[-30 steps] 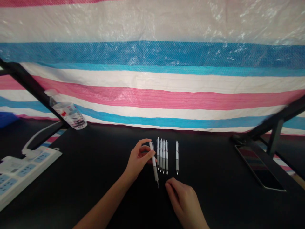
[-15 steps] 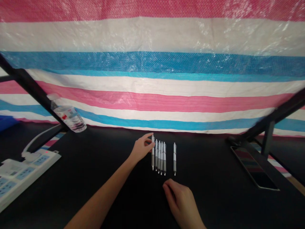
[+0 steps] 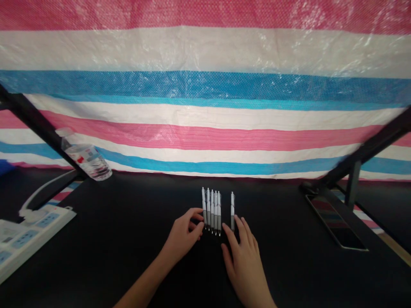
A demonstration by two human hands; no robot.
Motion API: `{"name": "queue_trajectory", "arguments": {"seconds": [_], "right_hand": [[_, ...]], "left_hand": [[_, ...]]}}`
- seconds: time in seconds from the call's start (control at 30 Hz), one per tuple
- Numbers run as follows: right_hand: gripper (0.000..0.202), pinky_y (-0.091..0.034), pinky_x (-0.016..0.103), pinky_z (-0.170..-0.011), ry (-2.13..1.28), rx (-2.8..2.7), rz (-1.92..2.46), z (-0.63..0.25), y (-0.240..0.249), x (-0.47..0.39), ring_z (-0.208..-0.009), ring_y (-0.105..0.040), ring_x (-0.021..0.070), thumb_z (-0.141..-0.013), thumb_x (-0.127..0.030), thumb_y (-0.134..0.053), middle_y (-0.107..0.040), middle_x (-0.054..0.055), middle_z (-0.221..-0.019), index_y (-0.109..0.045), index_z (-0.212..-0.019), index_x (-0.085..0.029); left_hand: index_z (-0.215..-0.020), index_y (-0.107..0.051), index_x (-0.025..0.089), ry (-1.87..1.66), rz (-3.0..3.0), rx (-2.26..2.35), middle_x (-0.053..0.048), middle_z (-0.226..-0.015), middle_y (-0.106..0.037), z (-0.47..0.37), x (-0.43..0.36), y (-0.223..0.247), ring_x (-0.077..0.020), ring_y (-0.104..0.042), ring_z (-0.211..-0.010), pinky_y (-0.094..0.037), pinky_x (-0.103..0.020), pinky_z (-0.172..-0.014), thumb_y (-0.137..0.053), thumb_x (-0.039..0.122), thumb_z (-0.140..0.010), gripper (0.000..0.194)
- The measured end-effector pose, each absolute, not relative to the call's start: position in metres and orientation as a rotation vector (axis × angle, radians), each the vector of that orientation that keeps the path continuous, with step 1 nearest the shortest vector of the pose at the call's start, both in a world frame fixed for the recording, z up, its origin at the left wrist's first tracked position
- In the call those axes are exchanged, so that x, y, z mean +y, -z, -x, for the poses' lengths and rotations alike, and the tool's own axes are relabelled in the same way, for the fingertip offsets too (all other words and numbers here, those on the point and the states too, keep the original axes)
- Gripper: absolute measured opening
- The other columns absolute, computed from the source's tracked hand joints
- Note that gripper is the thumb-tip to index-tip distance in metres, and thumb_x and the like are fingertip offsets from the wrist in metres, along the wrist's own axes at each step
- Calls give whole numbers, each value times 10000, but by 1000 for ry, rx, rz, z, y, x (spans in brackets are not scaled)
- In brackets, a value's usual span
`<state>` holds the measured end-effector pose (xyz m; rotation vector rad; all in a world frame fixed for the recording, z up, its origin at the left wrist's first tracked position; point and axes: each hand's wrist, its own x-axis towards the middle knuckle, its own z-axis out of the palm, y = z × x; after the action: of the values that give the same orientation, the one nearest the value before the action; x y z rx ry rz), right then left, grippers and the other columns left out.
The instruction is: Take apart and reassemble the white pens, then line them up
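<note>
Several white pens (image 3: 215, 209) with grey grips lie side by side in a tight row on the black table, clips at the far end and tips toward me. My left hand (image 3: 181, 233) is beside the row's leftmost pen (image 3: 204, 205), fingers curved and apart, fingertips at its grip. A single pen (image 3: 232, 207) lies to the right of the row, separated by a gap. Over its near end reaches my right hand (image 3: 243, 256), fingers spread, hiding the tip. Whether those fingertips touch the pen, I cannot tell.
A phone (image 3: 337, 220) lies at the right by a black frame bar (image 3: 366, 152). On the left are a white power strip (image 3: 48, 231) with a plugged cable and a tilted water bottle (image 3: 88, 159). Striped plastic sheeting (image 3: 205, 115) hangs behind the table.
My left hand has let go of the leftmost pen, now beside the row, and drawn back toward me. My right hand has opened from a curl and moved forward to the single pen.
</note>
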<state>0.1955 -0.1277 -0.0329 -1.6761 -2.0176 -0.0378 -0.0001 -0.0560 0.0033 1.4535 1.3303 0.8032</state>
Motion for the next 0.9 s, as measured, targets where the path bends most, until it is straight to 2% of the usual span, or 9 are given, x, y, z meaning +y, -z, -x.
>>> {"name": "queue_trajectory", "arguments": {"seconds": [0.07, 0.2, 0.4, 0.53, 0.6, 0.67, 0.8, 0.9], "right_hand": [[426, -471, 594, -986, 100, -2051, 1728, -196, 40, -129, -1341, -459, 427, -959, -277, -505, -520, 180, -1438, -547, -1380, -221], [351, -512, 576, -907, 100, -2003, 1784, -197, 41, -131, -1163, -593, 397, -978, -261, -452, -632, 178, -1248, -593, -1292, -192], [290, -566, 391, -731, -154, -1698, 1726, -203, 29, -130, -860, -680, 263, -1037, -351, -347, -646, 131, -1012, -599, -1039, -208], [306, -533, 308, -585, -225, -1385, 1721, -209, 17, -134, -668, -666, 212, -989, -502, -486, -655, 55, -810, -590, -929, -220], [315, -527, 279, -570, -245, -1178, 1658, -210, 10, -138, -656, -659, 194, -928, -528, -602, -665, 47, -797, -598, -908, -214], [307, -526, 259, -576, -355, -1037, 1536, -210, 3, -141, -663, -644, 174, -892, -507, -671, -670, 50, -818, -598, -889, -208], [291, -439, 222, -464, -927, -1013, 1307, -215, -1, -139, -538, -551, 129, -935, -487, -632, -656, 31, -728, -620, -909, -197], [370, -382, 211, -427, -1212, -1049, 1226, -221, 2, -134, -483, -509, 112, -950, -530, -594, -640, 22, -682, -678, -1018, -177]], "left_hand": [[-1189, -614, 156, -808, -1456, 1341, -93, -1018, -690, 1, -69, -8, -195, -713, -687, -608, -317, -573, -580, 273, -841, 368], [-1168, -635, 187, -886, -1426, 1314, -75, -996, -699, 1, -91, -12, -192, -703, -724, -593, -298, -595, -573, 282, -869, 320], [-1040, -702, 202, -1003, -1431, 1304, -51, -875, -722, 5, -114, -5, -180, -695, -689, -582, -289, -638, -580, 301, -899, 210], [-956, -723, 199, -1148, -1370, 1325, -44, -817, -719, 9, -115, -3, -178, -685, -663, -581, -292, -638, -610, 320, -885, 180], [-975, -722, 201, -1193, -1304, 1303, -35, -798, -711, 10, -114, -4, -173, -673, -643, -572, -288, -619, -637, 334, -872, 189], [-1066, -707, 206, -1202, -1202, 1256, -22, -779, -696, 8, -112, -6, -165, -655, -617, -558, -282, -590, -678, 358, -849, 266], [-1312, -596, 220, -1103, -1001, 1085, -27, -847, -682, 3, -110, -3, -148, -631, -600, -532, -271, -549, -762, 392, -800, 566], [-1348, -572, 226, -1039, -965, 972, -34, -866, -677, 2, -111, 4, -135, -619, -580, -510, -254, -520, -811, 386, -765, 651]]}}
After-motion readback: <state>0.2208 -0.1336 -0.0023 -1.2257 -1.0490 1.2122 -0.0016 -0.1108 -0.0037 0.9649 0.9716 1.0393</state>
